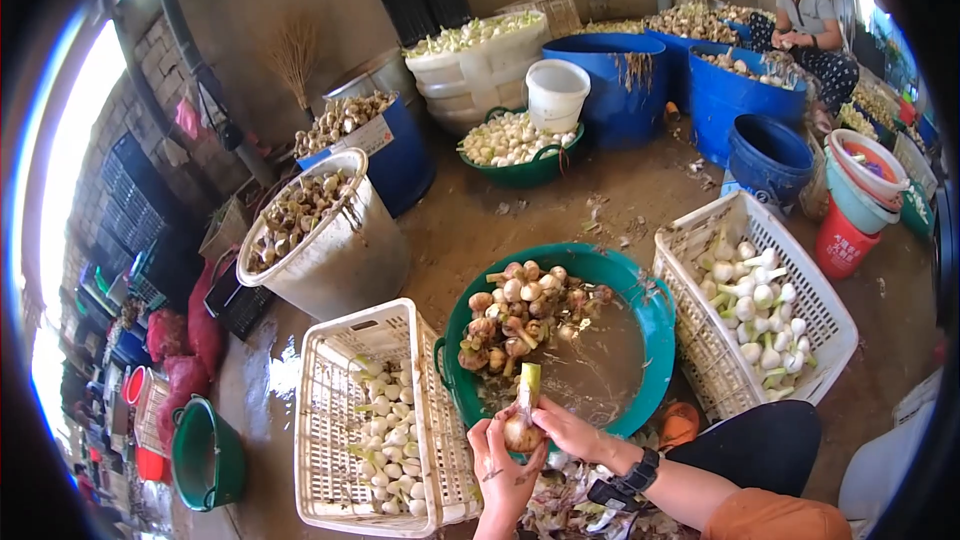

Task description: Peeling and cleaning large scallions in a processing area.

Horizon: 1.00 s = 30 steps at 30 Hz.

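A garlic bulb (pixel 523 433) with a cut green stem pointing up is held between both hands, over the near rim of a green plastic tub (pixel 656 360). My left hand (pixel 504 465) cups it from below and the left. The fingers of my right hand (pixel 566 431) touch its right side; a black watch is on that wrist. Brownish unpeeled garlic bulbs (pixel 525 300) are heaped in the far left part of the tub, beside murky water (pixel 600 360). Peeled white garlic lies in a white crate (pixel 360 324) at left and another white crate (pixel 832 315) at right.
Garlic skins (pixel 570 495) lie below my hands. Beyond stand a white barrel (pixel 352 255) of garlic, a green basin (pixel 517 174) of peeled bulbs under a white bucket (pixel 556 94), and several blue tubs (pixel 615 105). A person (pixel 806 15) sits at the upper right. A green bucket (pixel 210 457) stands at left.
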### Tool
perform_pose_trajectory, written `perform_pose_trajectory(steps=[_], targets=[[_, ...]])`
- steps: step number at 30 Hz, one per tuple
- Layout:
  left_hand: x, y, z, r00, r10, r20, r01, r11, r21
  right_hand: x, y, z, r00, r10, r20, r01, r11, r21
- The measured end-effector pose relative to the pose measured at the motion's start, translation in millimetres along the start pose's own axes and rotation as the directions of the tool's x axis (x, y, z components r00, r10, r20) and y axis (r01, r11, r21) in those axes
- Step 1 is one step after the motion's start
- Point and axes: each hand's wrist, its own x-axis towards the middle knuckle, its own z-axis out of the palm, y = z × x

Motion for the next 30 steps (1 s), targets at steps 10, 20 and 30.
perform_pose_trajectory(steps=[10, 20, 30], targets=[[-9.5, 24.9, -17.3, 0.995, 0.101, -0.022, -0.103, 0.984, -0.143, -36.0, -45.3, 0.9, 0.987, -0.056, -0.149, -0.053, 0.766, -0.64], [-11.9, 16.1, -14.1, 0.987, -0.064, 0.148, 0.152, 0.673, -0.724, -40.7, -67.9, 9.2, 0.97, 0.226, -0.087, -0.239, 0.949, -0.207], [-15.6, 18.7, -15.4, 0.932, -0.214, 0.294, 0.328, 0.145, -0.934, -50.8, -69.5, 6.4, 0.985, 0.044, -0.168, -0.109, 0.91, -0.401]])
